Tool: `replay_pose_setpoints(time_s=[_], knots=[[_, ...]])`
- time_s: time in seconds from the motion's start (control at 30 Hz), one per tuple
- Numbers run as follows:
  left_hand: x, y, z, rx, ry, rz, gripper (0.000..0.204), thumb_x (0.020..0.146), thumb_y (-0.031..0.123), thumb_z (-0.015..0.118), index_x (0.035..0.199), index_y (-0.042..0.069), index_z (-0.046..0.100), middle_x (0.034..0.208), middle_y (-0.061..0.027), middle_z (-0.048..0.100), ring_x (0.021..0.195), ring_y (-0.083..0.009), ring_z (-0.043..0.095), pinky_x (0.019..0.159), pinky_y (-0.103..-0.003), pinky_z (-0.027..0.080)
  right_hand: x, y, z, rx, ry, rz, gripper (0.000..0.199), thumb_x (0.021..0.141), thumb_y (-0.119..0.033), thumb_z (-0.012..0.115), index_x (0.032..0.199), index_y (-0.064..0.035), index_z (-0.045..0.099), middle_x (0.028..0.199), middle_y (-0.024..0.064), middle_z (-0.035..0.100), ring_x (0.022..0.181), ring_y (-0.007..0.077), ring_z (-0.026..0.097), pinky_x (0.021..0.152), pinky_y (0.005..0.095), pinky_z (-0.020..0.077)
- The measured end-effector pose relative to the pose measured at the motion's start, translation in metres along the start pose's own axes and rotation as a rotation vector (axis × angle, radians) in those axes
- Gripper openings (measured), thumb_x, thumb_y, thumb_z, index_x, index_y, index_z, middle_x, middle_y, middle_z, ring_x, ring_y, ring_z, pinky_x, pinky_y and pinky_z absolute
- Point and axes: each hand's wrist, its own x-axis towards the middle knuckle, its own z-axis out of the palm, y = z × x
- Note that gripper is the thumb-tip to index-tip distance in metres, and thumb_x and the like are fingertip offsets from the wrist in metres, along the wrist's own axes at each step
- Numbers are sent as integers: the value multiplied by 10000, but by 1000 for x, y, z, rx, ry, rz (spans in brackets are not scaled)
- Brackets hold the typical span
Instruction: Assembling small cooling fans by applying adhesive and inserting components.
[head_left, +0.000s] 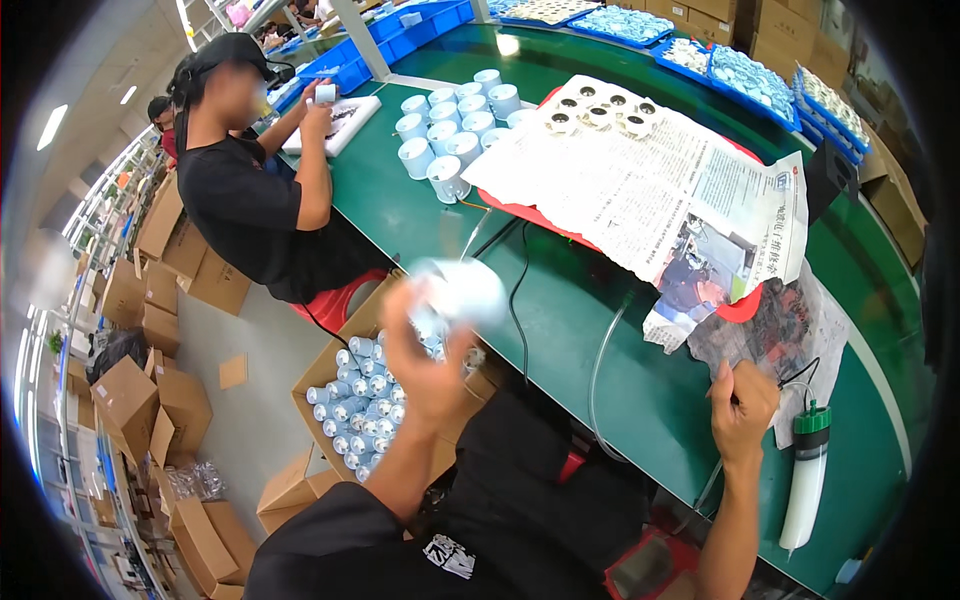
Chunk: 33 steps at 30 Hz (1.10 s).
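My left hand [425,365] grips a light-blue cup-shaped housing [465,292], smeared by motion, in front of the table edge and above an open carton. My right hand [742,405] is closed with curled fingers over the near right part of the table; whether anything is inside them is hidden. Beside it lies a large dispensing syringe [805,480] with a green cap and white contents, a thin tube at its top. Newspaper [650,190] covers a red tray [535,215], with several white round parts [600,115] with dark centres on its far end.
Several light-blue housings [447,178] stand on the green table [550,305] at the far left. Many more fill the carton [305,385] below my left hand. A clear hose [597,370] and black cable cross the table edge. A co-worker [240,190] sits at left, holding a housing.
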Motion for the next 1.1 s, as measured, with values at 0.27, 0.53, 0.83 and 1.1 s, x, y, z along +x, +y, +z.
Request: replay_pose_setpoints(time_s=[0.27,0.53,0.83,1.1], knots=[[111,-153,-18,547,-95,-290,583,844,157,728,1339,3,463,1194,-222,629,1103,-300,626,906,-376,488,2,-3,6,32,-29,18,346,800,-8,676,563,-17,423,529,104,377,441,273,389,442,401,273],[168,-248,-23,710,-229,-77,676,830,292,744,1351,-22,448,1061,-224,657,1001,-329,651,891,-409,493,7,4,4,-43,-46,-51,313,817,-103,704,572,-45,518,544,80,491,474,258,512,449,388,399],[78,-121,1,385,0,74,323,1018,206,499,1189,-63,545,1154,-170,600,1021,-255,592,919,-349,461,3,13,7,-87,127,-76,349,819,-185,698,530,-67,544,540,47,499,488,230,556,451,357,448],[-49,62,91,-496,-237,-217,303,1042,274,382,820,77,321,604,-58,365,540,-181,414,551,-301,380,1,16,14,-62,55,-66,341,839,-181,690,556,-59,543,540,66,504,488,247,548,437,375,432]])
